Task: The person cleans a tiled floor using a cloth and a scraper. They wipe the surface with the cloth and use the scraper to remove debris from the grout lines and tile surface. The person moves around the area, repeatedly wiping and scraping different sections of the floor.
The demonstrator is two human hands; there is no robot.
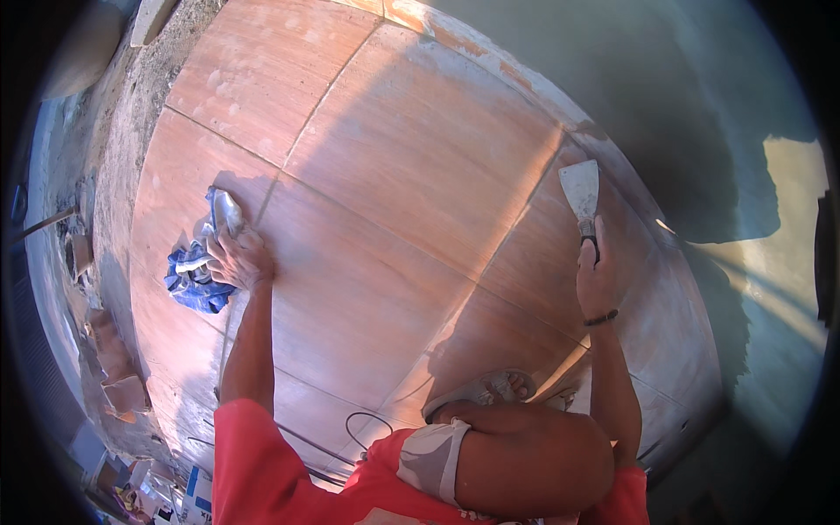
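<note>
My left hand (241, 258) presses a crumpled blue and white cloth (203, 278) onto the orange-brown floor tiles (367, 254). Its fingers are bent over the cloth, and a grouted seam runs close by. On the right, my right hand (598, 276) is closed round the dark handle of a putty knife (580, 192). The wide, pale blade points away from me, over the tiles near their right edge. From this angle I cannot tell whether the blade touches the surface.
My bent knee (534, 464) and sandalled foot (490, 389) are at the lower middle. A thin black cable (367, 416) loops beside them. Rough ground with broken bricks (114, 354) borders the tiles on the left. A grey-green wall (647, 79) rises along the right.
</note>
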